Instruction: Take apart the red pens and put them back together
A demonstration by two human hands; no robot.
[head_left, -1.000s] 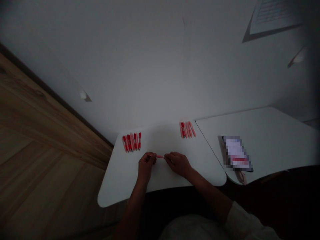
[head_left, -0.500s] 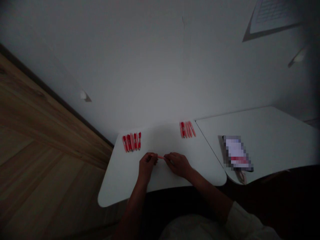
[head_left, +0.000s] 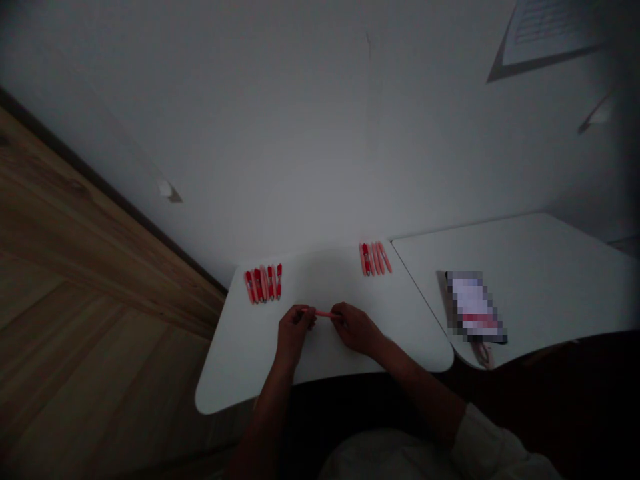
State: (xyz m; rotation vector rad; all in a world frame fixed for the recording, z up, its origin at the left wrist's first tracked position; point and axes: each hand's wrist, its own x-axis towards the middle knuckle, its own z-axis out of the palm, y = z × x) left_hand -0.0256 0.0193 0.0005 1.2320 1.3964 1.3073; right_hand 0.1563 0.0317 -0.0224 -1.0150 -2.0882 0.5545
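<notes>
A slim pink pen [head_left: 324, 313] is held level between my two hands over the front part of the white table. My left hand [head_left: 295, 327] pinches its left end, and my right hand [head_left: 354, 327] has its fingers closed around the right end. Both ends are hidden by the fingers. Beyond my left hand lies a row of pink and red pens [head_left: 263, 285], side by side. A second row of mostly pink pens [head_left: 375, 259], one with a dark red part, rests near the wall beyond my right hand.
The white table [head_left: 240, 353] meets a second white table [head_left: 540, 280] at a seam on the right. There, a blurred-out phone-like device [head_left: 475, 307] lies with a pinkish strap [head_left: 484, 355]. A grey wall [head_left: 300, 133] rises behind, with a paper sheet [head_left: 545, 30] at upper right.
My right hand has shifted slightly to the right along the pen, so a longer stretch of pink shows between the hands. The pen rows look unchanged.
</notes>
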